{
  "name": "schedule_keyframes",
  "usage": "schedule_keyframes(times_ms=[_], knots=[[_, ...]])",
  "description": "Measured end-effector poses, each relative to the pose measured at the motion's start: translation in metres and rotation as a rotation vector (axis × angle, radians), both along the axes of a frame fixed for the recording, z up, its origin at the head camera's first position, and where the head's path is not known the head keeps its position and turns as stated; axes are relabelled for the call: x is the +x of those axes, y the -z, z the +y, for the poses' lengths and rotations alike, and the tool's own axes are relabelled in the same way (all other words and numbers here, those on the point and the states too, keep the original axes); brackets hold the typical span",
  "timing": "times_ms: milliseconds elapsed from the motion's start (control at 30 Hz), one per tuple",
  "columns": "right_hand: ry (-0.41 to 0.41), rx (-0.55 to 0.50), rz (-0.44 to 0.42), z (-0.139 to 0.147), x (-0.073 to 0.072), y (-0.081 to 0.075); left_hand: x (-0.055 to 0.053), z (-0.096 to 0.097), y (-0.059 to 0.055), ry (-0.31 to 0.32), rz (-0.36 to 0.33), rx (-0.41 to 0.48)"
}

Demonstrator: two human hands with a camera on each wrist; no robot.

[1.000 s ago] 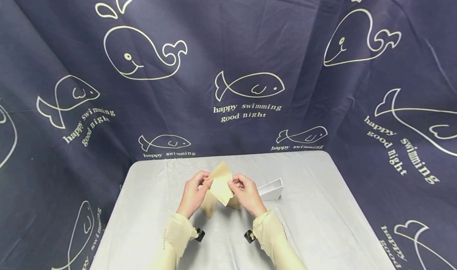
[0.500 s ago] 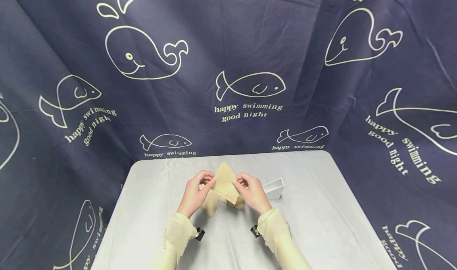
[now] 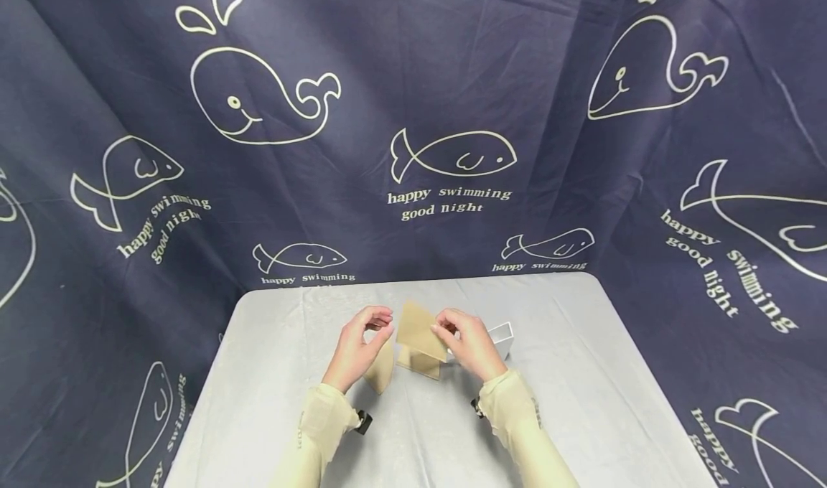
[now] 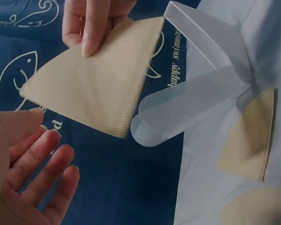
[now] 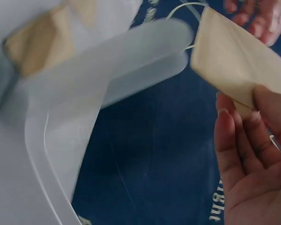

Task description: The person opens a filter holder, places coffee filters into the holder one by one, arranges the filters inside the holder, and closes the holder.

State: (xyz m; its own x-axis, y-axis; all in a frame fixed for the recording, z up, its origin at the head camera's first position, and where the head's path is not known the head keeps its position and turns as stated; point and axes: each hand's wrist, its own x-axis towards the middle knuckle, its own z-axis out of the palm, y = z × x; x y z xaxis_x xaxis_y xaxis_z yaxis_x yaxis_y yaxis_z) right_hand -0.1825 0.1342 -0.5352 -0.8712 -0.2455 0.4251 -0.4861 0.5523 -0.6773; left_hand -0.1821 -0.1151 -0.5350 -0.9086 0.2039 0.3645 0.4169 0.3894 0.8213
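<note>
A tan cone-shaped coffee filter [image 3: 416, 330], with a crimped seam along one edge in the left wrist view, is held up over the table. My right hand [image 3: 474, 344] pinches it by its right side between thumb and fingers. Beside its other side is my left hand [image 3: 352, 344], fingers loosely spread and holding nothing; a small gap separates them in the left wrist view. Below, two more filters lie on the table: one filter [image 3: 420, 366] under the held one, another filter [image 3: 381, 372] by my left wrist.
Behind my right hand a white open-ended box [image 3: 502, 339] lies on the pale cloth-covered table [image 3: 581, 402]. A translucent rounded strip [image 4: 187, 101] extends from the box in the left wrist view. Dark blue printed curtains [image 3: 452, 57] surround the table's back and sides.
My left hand has let go of the held filter. My right hand has moved a little to the right with it, and the filter has turned.
</note>
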Motion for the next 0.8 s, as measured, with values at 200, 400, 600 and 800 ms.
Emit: schedule_keyframes(times_ms=[200, 400, 600, 800], knots=[[-0.082, 0.079, 0.069, -0.004, 0.002, 0.003, 0.0, 0.009, 0.002, -0.005, 0.033, -0.085], [-0.092, 0.068, 0.043, -0.007, 0.005, 0.006, 0.002, 0.015, 0.004, -0.045, 0.0, -0.141], [-0.07, -0.116, -0.111, -0.002, 0.004, 0.008, 0.002, 0.015, 0.006, -0.067, 0.012, -0.121], [-0.033, -0.262, -0.22, 0.01, 0.0, 0.014, 0.0, 0.014, 0.002, -0.088, 0.02, -0.076]])
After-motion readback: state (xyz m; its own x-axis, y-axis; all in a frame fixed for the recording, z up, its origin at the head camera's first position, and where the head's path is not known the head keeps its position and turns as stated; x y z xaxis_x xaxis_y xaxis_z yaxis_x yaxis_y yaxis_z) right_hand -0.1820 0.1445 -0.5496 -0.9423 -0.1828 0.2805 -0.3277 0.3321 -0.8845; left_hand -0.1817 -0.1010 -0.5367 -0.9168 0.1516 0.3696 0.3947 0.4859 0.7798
